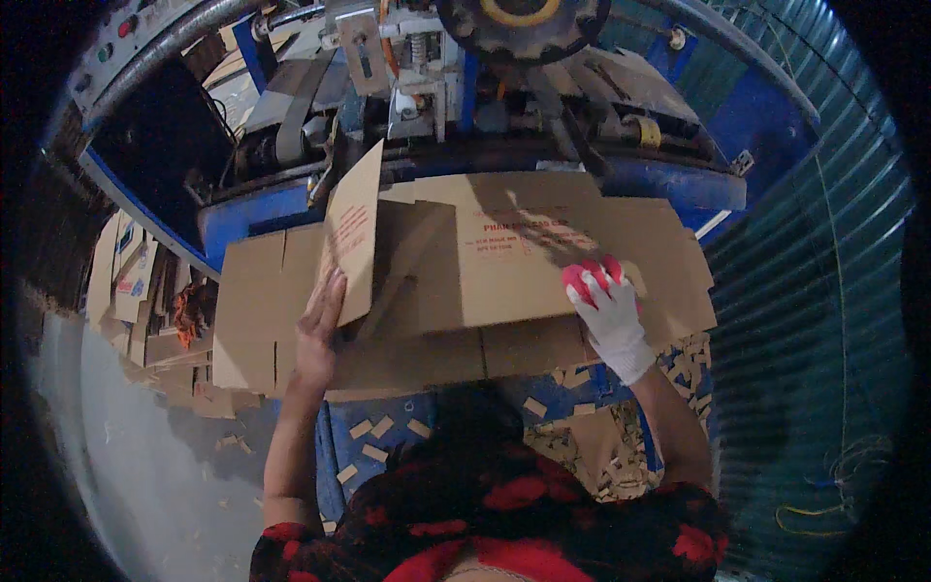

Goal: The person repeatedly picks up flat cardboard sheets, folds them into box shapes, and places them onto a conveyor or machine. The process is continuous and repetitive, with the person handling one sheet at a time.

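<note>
A flattened brown cardboard box [417,301] with red print lies across the front of the machine. At its left, a printed cardboard flap [354,233] is raised and tilted up. My bare left hand [323,310] grips the lower part of this flap, fingers together on its printed face; the thumb is hidden. My right hand [606,306], in a white glove with red-coated fingers, is closed over the right part of the box, beside the printed panel [524,238]. A small tan piece shows past its fingers, and what they hold is hidden.
A blue-framed machine [465,184] with belts, rollers and a dark wheel [524,24] stands just beyond the box. Stacked cardboard [145,301] sits at left. Small cardboard scraps [378,427] litter the area below. A corrugated green wall [805,339] runs along the right.
</note>
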The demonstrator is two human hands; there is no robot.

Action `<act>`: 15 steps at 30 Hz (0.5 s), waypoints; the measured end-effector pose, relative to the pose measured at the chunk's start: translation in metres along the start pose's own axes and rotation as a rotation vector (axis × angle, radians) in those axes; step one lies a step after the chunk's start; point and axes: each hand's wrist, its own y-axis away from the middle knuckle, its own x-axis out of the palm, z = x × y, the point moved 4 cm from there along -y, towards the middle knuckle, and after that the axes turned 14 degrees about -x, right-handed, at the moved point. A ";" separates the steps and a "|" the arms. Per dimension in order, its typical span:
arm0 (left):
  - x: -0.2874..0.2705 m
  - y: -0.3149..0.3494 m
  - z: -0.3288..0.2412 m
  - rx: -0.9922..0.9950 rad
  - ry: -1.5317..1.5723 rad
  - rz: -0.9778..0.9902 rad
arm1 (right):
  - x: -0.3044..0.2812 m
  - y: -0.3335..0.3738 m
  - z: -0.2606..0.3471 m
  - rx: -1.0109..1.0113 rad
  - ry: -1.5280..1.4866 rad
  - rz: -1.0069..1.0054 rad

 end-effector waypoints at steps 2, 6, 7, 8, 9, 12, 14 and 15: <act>0.018 -0.019 0.004 0.094 -0.004 -0.016 | 0.026 -0.009 -0.020 0.012 0.031 -0.036; 0.037 -0.046 0.018 0.126 -0.051 0.000 | 0.056 -0.012 -0.042 0.017 0.050 -0.039; 0.040 -0.052 0.021 0.110 -0.065 0.008 | 0.061 -0.014 -0.044 0.007 0.035 -0.028; 0.042 -0.057 0.023 0.132 -0.064 0.016 | 0.065 -0.016 -0.044 -0.001 0.070 -0.015; 0.043 -0.063 0.025 0.151 -0.052 0.014 | 0.067 -0.019 -0.047 0.010 0.063 -0.035; 0.052 -0.082 0.032 0.190 -0.058 0.011 | 0.081 -0.033 -0.057 -0.006 0.079 -0.040; 0.060 -0.095 0.039 0.204 -0.069 0.009 | 0.096 -0.043 -0.071 0.040 0.017 0.030; 0.065 -0.102 0.043 0.210 -0.070 0.003 | 0.106 -0.049 -0.079 0.072 -0.016 0.071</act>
